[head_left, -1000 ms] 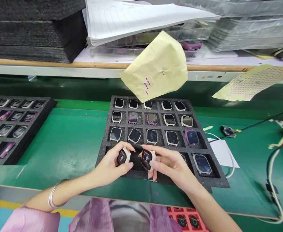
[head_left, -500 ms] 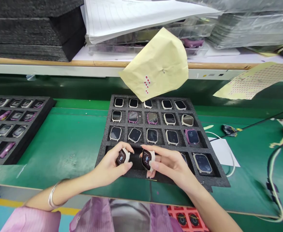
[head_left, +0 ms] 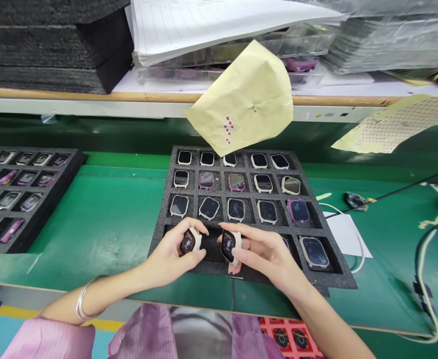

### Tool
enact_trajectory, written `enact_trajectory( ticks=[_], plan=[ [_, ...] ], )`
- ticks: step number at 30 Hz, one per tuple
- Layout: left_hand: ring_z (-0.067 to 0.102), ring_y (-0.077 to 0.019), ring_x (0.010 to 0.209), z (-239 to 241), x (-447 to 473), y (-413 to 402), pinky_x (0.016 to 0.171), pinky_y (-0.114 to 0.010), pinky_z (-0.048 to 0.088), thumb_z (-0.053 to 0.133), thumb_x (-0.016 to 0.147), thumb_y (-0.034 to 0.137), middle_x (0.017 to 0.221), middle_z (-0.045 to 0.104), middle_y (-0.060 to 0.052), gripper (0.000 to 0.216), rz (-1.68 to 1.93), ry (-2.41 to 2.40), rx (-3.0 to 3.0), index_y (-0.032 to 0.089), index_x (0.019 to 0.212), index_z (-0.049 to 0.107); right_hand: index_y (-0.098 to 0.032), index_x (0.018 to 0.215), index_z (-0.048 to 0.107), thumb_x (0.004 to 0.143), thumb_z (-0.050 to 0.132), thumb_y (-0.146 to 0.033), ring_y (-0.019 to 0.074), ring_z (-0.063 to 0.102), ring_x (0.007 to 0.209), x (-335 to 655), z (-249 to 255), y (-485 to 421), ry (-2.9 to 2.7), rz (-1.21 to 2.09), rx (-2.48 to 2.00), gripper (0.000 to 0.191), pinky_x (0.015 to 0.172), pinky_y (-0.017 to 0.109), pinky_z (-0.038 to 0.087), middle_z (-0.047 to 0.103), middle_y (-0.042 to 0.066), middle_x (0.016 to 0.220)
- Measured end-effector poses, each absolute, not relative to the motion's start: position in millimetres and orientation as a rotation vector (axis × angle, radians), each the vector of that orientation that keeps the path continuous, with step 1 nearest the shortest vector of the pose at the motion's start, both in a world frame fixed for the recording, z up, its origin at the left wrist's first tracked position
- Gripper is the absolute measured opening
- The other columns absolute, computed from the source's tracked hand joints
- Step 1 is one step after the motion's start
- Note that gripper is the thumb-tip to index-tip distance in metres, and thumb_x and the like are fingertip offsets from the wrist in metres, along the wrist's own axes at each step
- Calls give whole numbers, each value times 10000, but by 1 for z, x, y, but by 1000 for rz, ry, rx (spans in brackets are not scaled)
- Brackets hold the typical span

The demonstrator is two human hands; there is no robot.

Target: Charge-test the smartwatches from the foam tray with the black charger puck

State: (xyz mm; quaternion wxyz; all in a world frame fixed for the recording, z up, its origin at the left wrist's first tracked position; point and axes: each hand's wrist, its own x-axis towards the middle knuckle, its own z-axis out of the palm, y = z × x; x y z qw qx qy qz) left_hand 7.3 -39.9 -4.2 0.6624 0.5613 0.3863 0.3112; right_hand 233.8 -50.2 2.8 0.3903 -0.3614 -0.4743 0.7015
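My left hand (head_left: 176, 252) is closed around a strapless smartwatch (head_left: 188, 242) with a pale case and a lit dark screen. A second smartwatch (head_left: 228, 244), also pale-cased and lit, is pinched in my right hand (head_left: 265, 252) between thumb and fingers. Both watches are held apart from each other, over the front row of a black foam tray (head_left: 219, 271). Several more watch bodies sit in the tray's compartments, most pale, a few purple, such as one purple watch (head_left: 298, 211) at the right. My right hand partly hides a watch in the front row.
To the left lies another foam tray (head_left: 47, 214) of watches. A yellow paper (head_left: 248, 99) hangs from the shelf edge over the back row. Cables (head_left: 420, 259) and a white paper (head_left: 348, 234) are at the right. Below the table edge shows a red tray (head_left: 289, 334).
Both hands keep the same grip on their watches. The figures on the two lit screens look different; the view has shifted very slightly.
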Motion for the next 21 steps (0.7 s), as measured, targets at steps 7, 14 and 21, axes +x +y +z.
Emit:
enact_trajectory(
  ticks=[7, 14, 21],
  plan=[
    [406, -82, 547, 0, 8, -39, 526, -200, 328, 605, 848, 204, 689, 436, 71, 208, 695, 901, 1271, 211, 1018, 486, -185, 1275, 631, 873, 712, -271, 144, 682, 610, 233, 4, -51, -1197, 1794, -885, 419, 613, 241, 587, 677, 18, 678],
    [390, -83, 553, -3, 7, -41, 533, -196, 325, 584, 855, 166, 664, 414, 77, 173, 689, 900, 1289, 212, 984, 479, -168, 1260, 640, 852, 731, -314, 158, 675, 590, 232, 4, -50, -1199, 1791, -933, 443, 595, 269, 590, 661, 15, 658],
    [396, -83, 556, -4, 8, -39, 545, -209, 347, 621, 849, 199, 713, 435, 59, 256, 766, 885, 1279, 204, 1078, 506, -163, 1288, 619, 862, 718, -313, 166, 677, 596, 234, 3, -51, -1225, 1772, -928, 463, 608, 289, 598, 668, 22, 655]
  ],
)
